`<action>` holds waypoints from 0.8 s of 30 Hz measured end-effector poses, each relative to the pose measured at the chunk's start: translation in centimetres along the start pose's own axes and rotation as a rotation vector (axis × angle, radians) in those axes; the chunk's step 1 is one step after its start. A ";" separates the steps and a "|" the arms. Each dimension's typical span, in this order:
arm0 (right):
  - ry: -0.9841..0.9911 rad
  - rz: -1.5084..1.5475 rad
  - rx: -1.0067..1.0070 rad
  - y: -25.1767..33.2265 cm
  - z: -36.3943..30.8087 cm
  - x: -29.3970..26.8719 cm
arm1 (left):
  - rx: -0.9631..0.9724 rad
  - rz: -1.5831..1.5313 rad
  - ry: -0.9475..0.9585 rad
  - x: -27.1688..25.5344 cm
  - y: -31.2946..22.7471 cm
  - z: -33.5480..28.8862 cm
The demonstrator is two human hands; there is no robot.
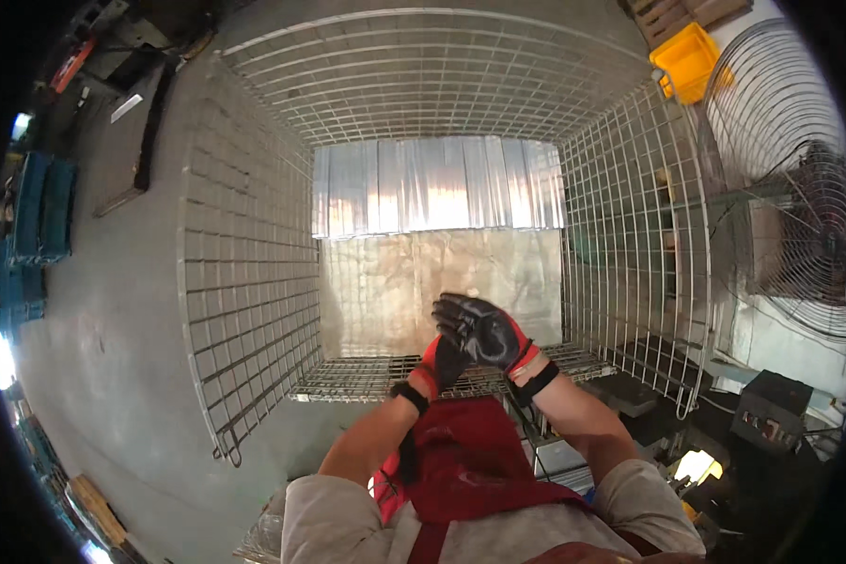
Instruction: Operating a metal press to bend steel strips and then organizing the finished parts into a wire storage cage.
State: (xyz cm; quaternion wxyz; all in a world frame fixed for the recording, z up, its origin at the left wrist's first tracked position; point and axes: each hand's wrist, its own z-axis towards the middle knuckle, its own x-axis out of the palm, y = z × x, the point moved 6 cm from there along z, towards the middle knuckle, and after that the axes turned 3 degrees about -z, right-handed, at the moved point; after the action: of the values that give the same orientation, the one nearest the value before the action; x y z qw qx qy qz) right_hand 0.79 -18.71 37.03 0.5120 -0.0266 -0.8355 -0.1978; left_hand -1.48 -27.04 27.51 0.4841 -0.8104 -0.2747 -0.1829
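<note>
My hands, in black-coated gloves with red backs and dark wrist straps, meet over the near side of a wire mesh cage (244, 282). My right hand (492, 336) lies across the left one, its fingers stretched out toward the left and nothing visible in it. Partly behind it is my left hand (445, 365), whose fingers are mostly hidden. The two gloves appear to touch. Below them, inside the cage, a brown paper-like sheet (423, 282) covers the near part of the bottom. Shiny silvery strips or panels (395, 183) lie side by side across the far part.
A large wire-guarded fan (822, 216) stands right of the cage, near a yellow bin (688, 64). A dark box (773, 409) sits at the lower right. Teal crates (45, 207) are stacked at the far left, and a dark flat cart or panel (127, 132) stands on the grey floor.
</note>
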 end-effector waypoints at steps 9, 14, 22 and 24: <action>0.195 -0.489 0.017 -1.8 -7.4 7.3 | 0.019 0.239 -0.272 1.3 -4.9 -14.6; 0.117 -0.517 -0.073 -2.5 -10.0 9.5 | 0.050 1.039 -0.363 2.4 -12.1 -22.7; 0.105 -0.456 -0.113 -9.5 -9.6 11.9 | 0.470 1.566 -0.618 -2.8 -23.3 -34.3; 0.108 -0.430 -0.138 -12.1 -8.2 15.1 | 0.504 1.681 -0.761 -5.7 -26.1 -37.1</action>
State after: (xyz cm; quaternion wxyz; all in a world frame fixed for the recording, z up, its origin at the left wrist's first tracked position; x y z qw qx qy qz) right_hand -2.43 -35.21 49.75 0.4990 0.1278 -0.7778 -0.3601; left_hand -23.35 -51.46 59.37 0.4956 -0.6196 0.2269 0.5648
